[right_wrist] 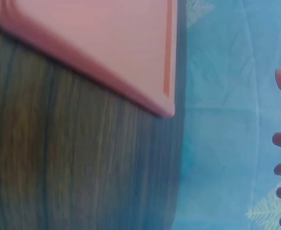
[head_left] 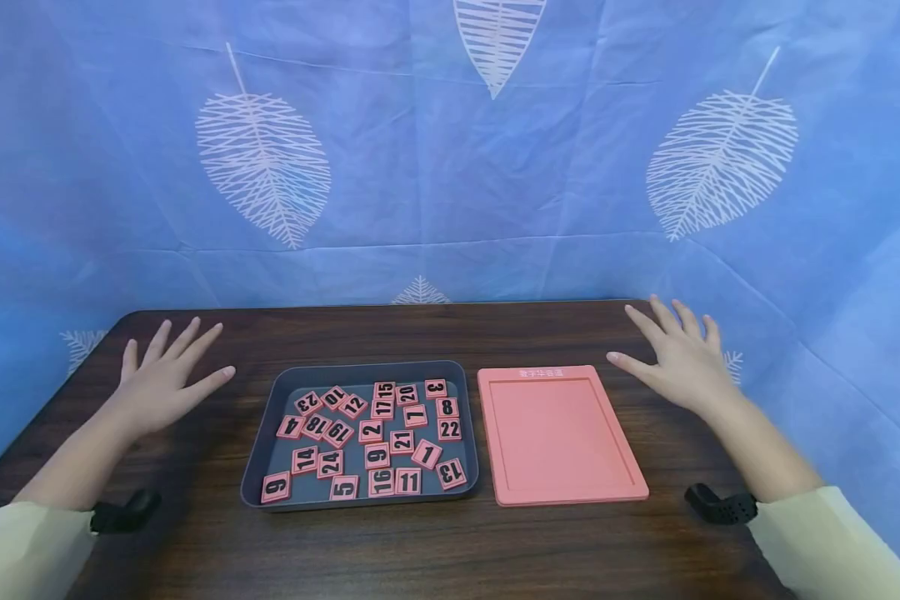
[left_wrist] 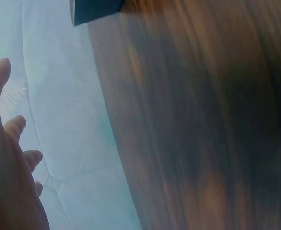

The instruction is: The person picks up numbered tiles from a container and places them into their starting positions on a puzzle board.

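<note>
My left hand [head_left: 157, 387] is held out over the left side of the table with its fingers spread and nothing in it. On the other side, my right hand [head_left: 682, 362] is spread in the same way, beyond the right edge of a pink puzzle board [head_left: 558, 437]. That board is a shallow frame with a bare recess and white characters along its far rim. Between the left hand and the board lies a dark grey tray [head_left: 258, 454], holding several loose pink number tiles [head_left: 377, 456] with black digits, turned at various angles. Neither hand touches the tray or board.
The dark wooden table [head_left: 435, 550] runs under everything, its far edge meeting a blue cloth [head_left: 420, 167] printed with white leaves. A black band [head_left: 123, 512] sits at the left wrist and another black band [head_left: 720, 504] at the right. Both arms wear pale sleeves [head_left: 37, 546].
</note>
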`<act>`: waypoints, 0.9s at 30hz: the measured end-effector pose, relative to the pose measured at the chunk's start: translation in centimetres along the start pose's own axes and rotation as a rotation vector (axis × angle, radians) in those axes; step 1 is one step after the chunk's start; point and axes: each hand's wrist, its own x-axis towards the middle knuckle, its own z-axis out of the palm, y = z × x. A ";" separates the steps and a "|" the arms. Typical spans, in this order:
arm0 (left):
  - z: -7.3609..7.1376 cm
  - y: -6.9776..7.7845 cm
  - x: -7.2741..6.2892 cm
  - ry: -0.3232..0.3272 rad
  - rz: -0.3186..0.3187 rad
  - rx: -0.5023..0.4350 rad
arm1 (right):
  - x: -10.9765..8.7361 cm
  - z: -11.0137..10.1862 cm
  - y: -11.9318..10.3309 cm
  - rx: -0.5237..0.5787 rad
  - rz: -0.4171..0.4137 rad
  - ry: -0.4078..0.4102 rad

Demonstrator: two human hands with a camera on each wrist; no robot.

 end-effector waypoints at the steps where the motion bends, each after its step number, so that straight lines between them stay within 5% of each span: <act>1: 0.1 0.1 -0.1 0.010 0.005 -0.008 | -0.1 0.0 -0.3 0.005 -0.006 0.008; 13: 1.2 1.1 -0.9 0.054 0.102 -0.197 | -0.9 0.4 -4.4 0.058 -0.105 0.140; 22: 2.7 1.6 -1.4 0.015 0.130 -0.442 | -1.4 1.2 -7.8 0.115 -0.187 0.204; 27: 3.5 1.9 -1.7 -0.049 0.080 -0.566 | -1.5 1.8 -9.5 0.163 -0.232 0.218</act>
